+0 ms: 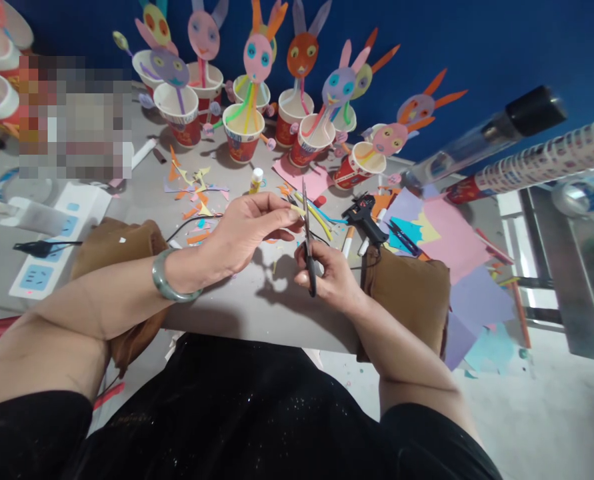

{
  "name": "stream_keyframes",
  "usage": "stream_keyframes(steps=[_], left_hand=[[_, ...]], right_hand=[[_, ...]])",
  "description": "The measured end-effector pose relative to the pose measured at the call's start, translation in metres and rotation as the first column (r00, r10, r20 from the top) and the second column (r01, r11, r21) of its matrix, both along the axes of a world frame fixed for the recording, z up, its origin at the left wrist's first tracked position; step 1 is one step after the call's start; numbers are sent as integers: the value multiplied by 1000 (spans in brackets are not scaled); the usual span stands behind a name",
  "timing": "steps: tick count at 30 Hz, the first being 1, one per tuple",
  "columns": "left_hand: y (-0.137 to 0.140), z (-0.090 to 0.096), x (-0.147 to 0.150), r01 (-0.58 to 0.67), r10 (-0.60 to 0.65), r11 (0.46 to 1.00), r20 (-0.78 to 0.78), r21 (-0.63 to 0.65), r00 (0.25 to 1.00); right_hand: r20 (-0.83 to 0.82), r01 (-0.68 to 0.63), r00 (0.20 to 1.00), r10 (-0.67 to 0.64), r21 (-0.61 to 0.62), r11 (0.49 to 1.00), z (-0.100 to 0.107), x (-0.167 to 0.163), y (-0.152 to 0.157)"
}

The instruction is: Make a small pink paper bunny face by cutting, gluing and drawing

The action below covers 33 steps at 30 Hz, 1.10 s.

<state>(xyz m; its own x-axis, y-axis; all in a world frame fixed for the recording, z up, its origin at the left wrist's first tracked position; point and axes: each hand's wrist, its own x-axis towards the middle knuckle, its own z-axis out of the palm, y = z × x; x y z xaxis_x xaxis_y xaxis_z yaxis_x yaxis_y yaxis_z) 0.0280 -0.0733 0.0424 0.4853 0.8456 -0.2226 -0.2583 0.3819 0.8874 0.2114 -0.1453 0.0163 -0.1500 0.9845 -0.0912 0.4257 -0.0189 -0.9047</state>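
Between the thumb and fingers of my left hand (249, 233) is a small piece of yellow paper (297, 209). My right hand (334, 277) grips a pair of scissors (307, 233) by its dark handles, blades pointing away from me and right beside the paper. Whether the blades touch the paper I cannot tell. Just beyond my hands stands a glue stick (255, 180) with a white cap. Colourful paper scraps (201, 193) lie to the left, and a black glue gun (365, 217) rests to the right of the scissors.
Paper cups with rabbit-faced figures (244, 133) line the back by the blue wall. Brown cushions (409, 293) flank my forearms. A white power strip (59, 233) lies left. Coloured paper sheets (451, 233) and a long stack of cups (537, 157) are on the right.
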Motion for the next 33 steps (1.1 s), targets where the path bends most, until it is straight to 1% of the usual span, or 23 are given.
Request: stream_keyframes(steps=[8,17,19,21,23,25,29,31,33], left_hand=[[1,-6,2,3,-3,1000,42,1,999],[2,-3,2,-4,5,1000,50,-16,999],[2,-3,2,-8,8,1000,43,-9,999],[3,-4,2,-10,9,1000,33,17,999],[4,-4,0,3,-5,998,26,63,1000],[6,-4,-2,39,-39,993,0,108,999],[9,-1,-5,155,-126,971,-158,185,979],[10,0,-6,193,-144,956,-219,222,965],[10,0,-7,220,-156,942,-251,252,955]], right_hand=[[-46,9,999,-12,-72,997,-2,0,-1],[-68,19,997,-25,-95,995,-1,-3,0],[-92,16,995,-26,-108,994,-1,-2,0],[-100,20,995,-28,-86,996,0,0,0],[-67,18,998,-20,-27,999,4,6,2],[0,-13,1000,13,39,999,11,16,5],[191,-118,978,86,161,980,27,40,9],[293,-170,950,112,184,968,34,50,9],[356,-207,925,129,189,960,39,56,7]])
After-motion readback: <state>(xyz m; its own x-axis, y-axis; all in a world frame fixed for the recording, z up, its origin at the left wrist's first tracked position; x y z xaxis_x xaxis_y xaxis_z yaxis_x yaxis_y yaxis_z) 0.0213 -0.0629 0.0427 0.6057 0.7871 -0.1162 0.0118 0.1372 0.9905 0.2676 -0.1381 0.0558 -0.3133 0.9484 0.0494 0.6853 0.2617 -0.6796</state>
